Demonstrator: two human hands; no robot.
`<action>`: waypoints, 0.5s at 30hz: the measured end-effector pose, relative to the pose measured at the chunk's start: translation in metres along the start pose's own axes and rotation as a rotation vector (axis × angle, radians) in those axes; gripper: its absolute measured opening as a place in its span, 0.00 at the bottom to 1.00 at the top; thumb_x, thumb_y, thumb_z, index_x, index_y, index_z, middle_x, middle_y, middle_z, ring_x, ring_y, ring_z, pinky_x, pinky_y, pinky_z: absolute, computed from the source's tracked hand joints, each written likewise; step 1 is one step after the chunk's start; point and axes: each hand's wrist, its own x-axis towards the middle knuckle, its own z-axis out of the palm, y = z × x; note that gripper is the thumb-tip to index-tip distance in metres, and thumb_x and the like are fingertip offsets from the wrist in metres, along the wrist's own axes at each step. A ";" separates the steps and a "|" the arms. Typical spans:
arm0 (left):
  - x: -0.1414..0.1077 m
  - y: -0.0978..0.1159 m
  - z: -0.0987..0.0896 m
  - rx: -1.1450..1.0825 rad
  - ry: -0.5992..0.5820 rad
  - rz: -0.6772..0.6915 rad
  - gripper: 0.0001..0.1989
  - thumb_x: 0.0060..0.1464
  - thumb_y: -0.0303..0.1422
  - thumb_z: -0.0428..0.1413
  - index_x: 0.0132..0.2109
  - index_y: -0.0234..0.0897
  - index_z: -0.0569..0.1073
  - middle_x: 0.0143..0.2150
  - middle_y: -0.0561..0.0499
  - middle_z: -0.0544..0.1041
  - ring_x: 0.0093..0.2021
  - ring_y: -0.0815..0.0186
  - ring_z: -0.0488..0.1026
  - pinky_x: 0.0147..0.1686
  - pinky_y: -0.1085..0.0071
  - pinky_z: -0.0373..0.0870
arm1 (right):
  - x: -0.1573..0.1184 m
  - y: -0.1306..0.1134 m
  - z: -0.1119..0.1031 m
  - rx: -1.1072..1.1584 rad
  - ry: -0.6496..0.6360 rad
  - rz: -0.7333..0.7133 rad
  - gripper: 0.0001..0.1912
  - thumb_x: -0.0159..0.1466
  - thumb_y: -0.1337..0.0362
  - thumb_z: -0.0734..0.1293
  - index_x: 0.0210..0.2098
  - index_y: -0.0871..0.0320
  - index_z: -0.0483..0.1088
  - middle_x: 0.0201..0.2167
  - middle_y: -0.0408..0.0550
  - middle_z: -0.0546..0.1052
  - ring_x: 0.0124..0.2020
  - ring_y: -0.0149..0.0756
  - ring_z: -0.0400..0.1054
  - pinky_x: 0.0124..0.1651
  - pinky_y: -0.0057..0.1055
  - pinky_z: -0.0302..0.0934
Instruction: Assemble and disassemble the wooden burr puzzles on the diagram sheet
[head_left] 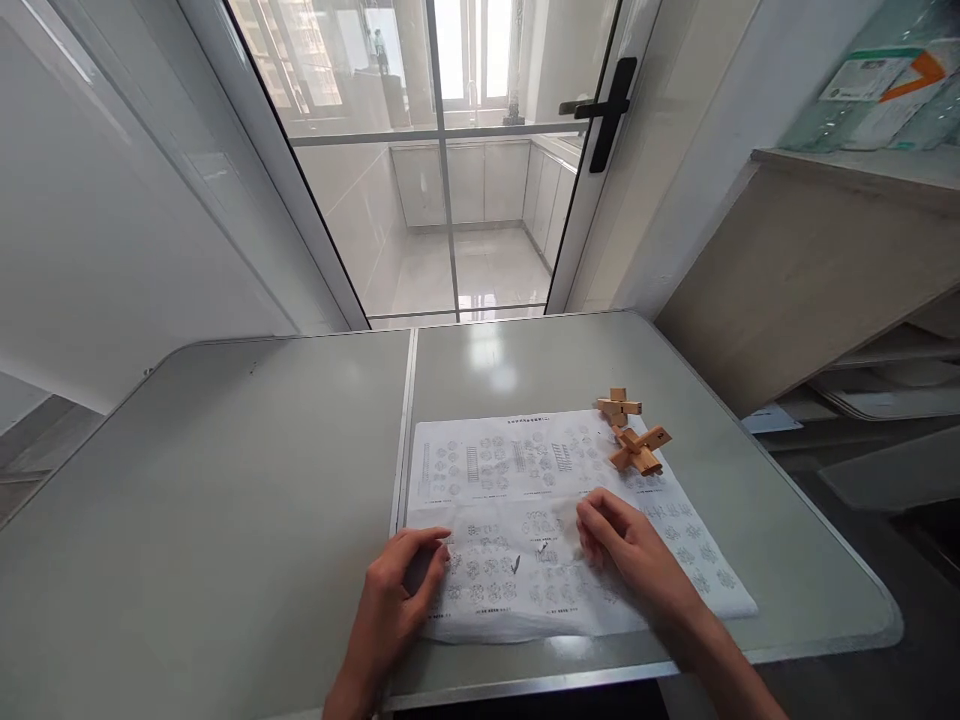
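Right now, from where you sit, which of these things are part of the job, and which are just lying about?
Likely part of the job:
- printed sheet, by both hands
- two interlocked wooden pieces, at its far right
- table, supporting them

Likely just around:
- clear plastic pack on the right-hand shelf
- glazed door with black handle

Sheet (525,508) on table (225,500); block cross (637,452) at sheet's far right corner, second cross (619,407) behind; door (450,200) beyond table.
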 end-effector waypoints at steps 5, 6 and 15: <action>-0.002 0.003 -0.001 -0.022 0.006 -0.003 0.14 0.69 0.45 0.57 0.51 0.44 0.82 0.46 0.48 0.85 0.45 0.58 0.83 0.49 0.63 0.80 | 0.043 -0.012 0.002 0.435 -0.031 0.082 0.21 0.66 0.45 0.76 0.42 0.56 0.74 0.29 0.41 0.73 0.23 0.27 0.62 0.26 0.24 0.60; -0.002 0.003 -0.001 -0.027 0.007 -0.004 0.14 0.69 0.45 0.57 0.51 0.44 0.82 0.46 0.48 0.85 0.45 0.58 0.83 0.49 0.63 0.80 | 0.053 -0.013 0.001 0.498 -0.036 0.089 0.20 0.65 0.47 0.77 0.44 0.56 0.75 0.30 0.41 0.73 0.23 0.26 0.61 0.25 0.23 0.60; -0.002 0.007 -0.001 -0.029 0.003 -0.016 0.16 0.69 0.46 0.56 0.51 0.42 0.82 0.47 0.45 0.85 0.47 0.55 0.82 0.51 0.59 0.80 | 0.127 -0.021 -0.016 1.112 0.118 0.180 0.17 0.80 0.50 0.56 0.41 0.53 0.65 0.37 0.48 0.74 0.25 0.29 0.64 0.21 0.21 0.68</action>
